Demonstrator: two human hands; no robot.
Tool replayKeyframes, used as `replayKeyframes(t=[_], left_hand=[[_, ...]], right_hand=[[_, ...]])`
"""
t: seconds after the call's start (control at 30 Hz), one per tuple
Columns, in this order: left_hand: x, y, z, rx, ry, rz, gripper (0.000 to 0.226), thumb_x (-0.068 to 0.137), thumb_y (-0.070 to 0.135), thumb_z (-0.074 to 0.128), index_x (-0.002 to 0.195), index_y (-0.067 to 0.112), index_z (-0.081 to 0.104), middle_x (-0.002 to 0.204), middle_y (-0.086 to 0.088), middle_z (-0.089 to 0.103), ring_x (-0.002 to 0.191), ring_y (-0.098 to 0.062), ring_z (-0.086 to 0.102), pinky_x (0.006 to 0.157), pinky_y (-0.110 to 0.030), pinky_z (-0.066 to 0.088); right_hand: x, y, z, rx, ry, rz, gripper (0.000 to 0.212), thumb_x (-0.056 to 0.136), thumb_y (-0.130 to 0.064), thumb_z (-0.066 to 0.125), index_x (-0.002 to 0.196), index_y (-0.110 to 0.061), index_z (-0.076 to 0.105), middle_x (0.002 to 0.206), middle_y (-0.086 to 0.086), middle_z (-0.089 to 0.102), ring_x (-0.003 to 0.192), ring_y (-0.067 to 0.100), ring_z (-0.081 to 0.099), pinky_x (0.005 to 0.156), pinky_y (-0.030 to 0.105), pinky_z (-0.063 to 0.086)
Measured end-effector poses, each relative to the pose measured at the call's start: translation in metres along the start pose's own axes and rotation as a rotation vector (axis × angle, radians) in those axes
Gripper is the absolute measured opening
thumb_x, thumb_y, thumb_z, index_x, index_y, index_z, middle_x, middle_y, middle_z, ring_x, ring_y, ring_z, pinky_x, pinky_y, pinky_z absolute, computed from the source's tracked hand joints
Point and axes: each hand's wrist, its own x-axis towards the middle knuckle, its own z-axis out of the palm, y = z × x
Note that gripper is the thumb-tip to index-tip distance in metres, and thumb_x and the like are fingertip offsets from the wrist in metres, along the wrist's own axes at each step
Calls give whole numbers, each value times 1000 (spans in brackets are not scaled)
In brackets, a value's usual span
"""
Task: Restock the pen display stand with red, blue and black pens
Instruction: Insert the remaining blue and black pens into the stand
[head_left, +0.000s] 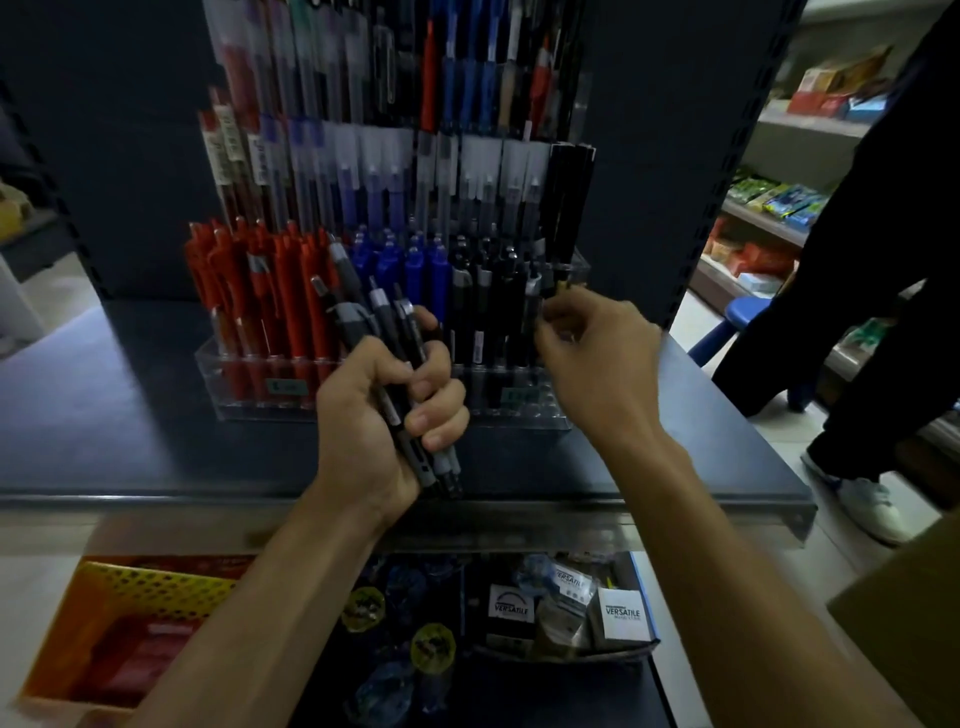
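In the head view we look down on a dark blue surface (130, 415) in a shop, with stocked shelves (769, 218) and a person in dark clothes (857, 260) to the right. The clear pen display stand (218, 384) stands on the surface, holding red pens (270, 291) at the left, blue pens (410, 275) in the middle and black pens (488, 312) at the right. Our left hand (379, 410) has its fingers (441, 410) clenched round a bundle of black pens (374, 322) in front of the stand. The fingers (550, 317) of our right hand (597, 353) pinch a single black pen (533, 291) at the stand's right end.

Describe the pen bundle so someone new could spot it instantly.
Find the clear stand on the dark shelf. In front of its middle, the left hand grips a bundle of black pens. Unlike the racked pens standing in slots, these fan out loose from a fist.
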Motion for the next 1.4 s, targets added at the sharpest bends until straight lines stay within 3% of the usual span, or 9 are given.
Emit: replayKeyframes(t=[0.27,0.4,0.53,0.63,0.8,0.97,1.07,1.23,1.4], left_hand=[[1,-1,1,118,30,-73,15,63,7,37,70,17,28,58,-1,32,43,-12,24,40,-24,26],[4,-7,-1,158,36,-25,12,73,5,37,84,10,34,60,0,46,46,-12,33,44,-24,36],[2,-8,2,226,31,57,18,82,-2,36,94,8,45,78,-5,58,53,-12,41,51,-26,41],[2,-8,4,227,53,63,22,87,-5,36,101,9,45,80,-5,60,55,-13,43,52,-27,42],[2,-9,5,286,87,51,32,95,-8,35,122,5,45,91,-6,69,66,-15,58,63,-30,50],[0,-9,8,346,111,63,30,97,-5,39,123,6,49,95,-4,72,77,-15,66,69,-30,55],[-1,-10,8,339,118,65,31,98,-3,39,128,2,47,96,-4,72,78,-15,67,70,-28,56],[-4,-11,11,309,144,69,23,100,1,39,113,12,55,101,-8,70,83,-19,68,77,-34,58],[-7,-7,4,350,142,83,18,100,-1,39,106,3,55,89,-6,69,96,-29,69,90,-44,55]], right_hand=[[-5,3,-1,-36,-14,35,11,85,-34,65,93,-28,71,76,-19,63,89,23,66,86,49,51],[-10,2,0,-171,-1,54,15,88,-35,63,99,-30,73,94,-11,64,102,21,56,87,31,33],[-13,2,-2,-182,-24,157,21,89,-42,62,105,-31,72,99,-5,48,103,20,51,86,32,29],[-14,4,-3,-152,0,156,23,89,-46,61,103,-30,71,98,-5,54,100,18,55,87,33,32],[-13,0,-4,-207,-69,170,21,92,-42,59,105,-32,72,102,-7,47,106,20,52,90,36,33],[-23,1,-7,-90,-91,151,25,93,-36,57,112,-28,71,110,-4,50,111,21,51,99,41,41],[-32,4,-8,25,-5,135,23,93,-28,58,110,-24,73,110,-2,59,110,20,55,97,33,44],[-42,4,-13,34,43,78,23,93,-27,58,114,-22,67,107,-9,64,110,15,52,89,18,37],[-54,-17,-13,59,100,-67,8,92,-30,58,93,-23,63,89,-10,61,93,14,52,80,22,41]])
